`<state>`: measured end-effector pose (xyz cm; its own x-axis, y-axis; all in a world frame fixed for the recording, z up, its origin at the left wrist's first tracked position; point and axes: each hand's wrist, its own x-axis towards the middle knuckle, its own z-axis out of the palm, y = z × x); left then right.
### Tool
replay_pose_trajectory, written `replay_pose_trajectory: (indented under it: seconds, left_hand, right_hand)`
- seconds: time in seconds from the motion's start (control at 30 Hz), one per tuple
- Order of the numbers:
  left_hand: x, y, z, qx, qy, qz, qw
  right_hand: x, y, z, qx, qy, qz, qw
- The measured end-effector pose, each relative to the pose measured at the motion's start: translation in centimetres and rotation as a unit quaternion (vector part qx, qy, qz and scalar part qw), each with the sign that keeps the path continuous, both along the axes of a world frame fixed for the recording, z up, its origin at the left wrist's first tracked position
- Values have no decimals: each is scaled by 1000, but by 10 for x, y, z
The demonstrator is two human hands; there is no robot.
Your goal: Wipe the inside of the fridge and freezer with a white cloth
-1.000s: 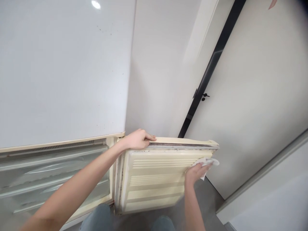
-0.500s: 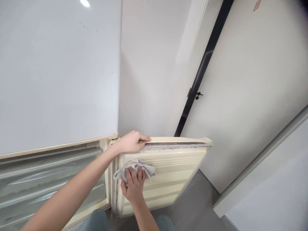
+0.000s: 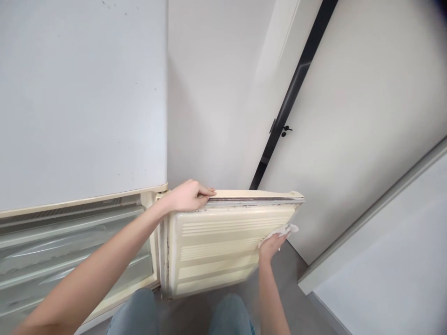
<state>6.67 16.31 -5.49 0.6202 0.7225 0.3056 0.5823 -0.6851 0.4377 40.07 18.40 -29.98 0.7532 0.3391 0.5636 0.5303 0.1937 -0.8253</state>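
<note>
Against the freezer door [image 3: 216, 251], right hand [image 3: 269, 245] presses cloth [image 3: 283, 230].

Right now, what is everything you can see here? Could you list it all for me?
upper door: one, white, shut, on the fridge at upper left
lower door: one, cream, swung open at centre, ribbed inner side facing the camera
drawers: count unclear, see-through, inside the open compartment at lower left
cloth: one, white, at the right edge of the lower door
wall: one, white, behind the lower door
room door: one, white, at right
handle: one, black, on the edge of the room door
floor: grey, below the lower door
knees: two, in blue jeans, bottom centre
left hand: one, gripping the top edge of the lower door
right hand: one, pressing the cloth against the lower door
</note>
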Motion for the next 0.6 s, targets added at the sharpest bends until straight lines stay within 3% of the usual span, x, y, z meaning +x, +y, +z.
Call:
replay_pose_trajectory:
  seconds: [0.07, 0.17, 0.3, 0.4, 0.5, 0.6]
  left_hand:
    - [1, -1, 1, -3, 0, 2, 1000]
    - [1, -1, 2, -2, 2, 3, 1000]
    - [1, 0, 1, 9, 10, 7, 1000]
    - [1, -1, 1, 15, 12, 4, 1000]
    - [2, -4, 2, 13, 3, 1, 1000]
    - [2, -6, 4, 10, -2, -4, 1000]
  right_hand:
    - [-23, -3, -3, 3, -18, -7, 1000]
    - [-92, -18, -18, 9, -119, 3, 993]
    - [-204, -45, -47, 14, -320, 70, 945]
    - [-263, -63, -62, 49, -381, 139, 913]
    - [-276, -72, -64, 72, -409, 191, 889]
    - [-246, -70, -65, 68, -458, 214, 860]
